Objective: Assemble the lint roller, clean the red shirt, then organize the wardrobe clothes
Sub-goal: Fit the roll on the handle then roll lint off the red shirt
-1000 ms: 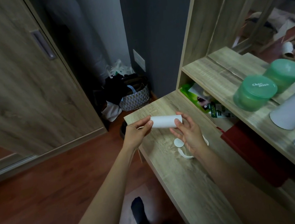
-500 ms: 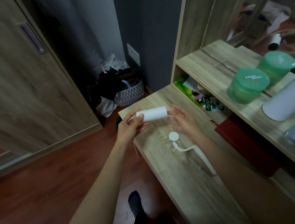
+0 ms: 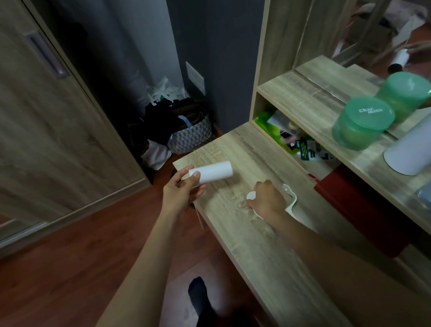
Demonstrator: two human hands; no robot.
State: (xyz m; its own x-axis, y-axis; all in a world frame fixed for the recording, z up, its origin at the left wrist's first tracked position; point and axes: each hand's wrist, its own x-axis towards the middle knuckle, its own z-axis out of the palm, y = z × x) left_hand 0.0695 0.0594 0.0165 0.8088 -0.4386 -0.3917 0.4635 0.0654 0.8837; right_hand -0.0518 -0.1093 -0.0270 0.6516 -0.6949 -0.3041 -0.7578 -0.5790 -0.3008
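Two parts of the lint roller, not joined. The white lint roll (image 3: 211, 172) is held in the air over the near-left corner of the table (image 3: 264, 261), lying sideways. The left hand (image 3: 182, 193) pinches its left end, thumb on top and fingers curled under. The lint roller handle (image 3: 291, 199) is white and curved and lies flat on the table, just right of the roll and apart from it. The right hand (image 3: 266, 197) is fisted down over the handle's head end, fingers curled round it; a white round tip pokes out by the knuckles.

A red item (image 3: 352, 199) sits under the shelf (image 3: 304, 95); cannot tell what it is. On the shelf stand a green lidded jar (image 3: 361, 122) and a white tub (image 3: 424, 139) on its side, with the mirror (image 3: 382, 15) behind them. A woven basket (image 3: 191, 136) sits on the floor past the table, with the wardrobe door (image 3: 23, 121) to its left. A socked foot (image 3: 198, 293) is on the wood floor (image 3: 57, 268).
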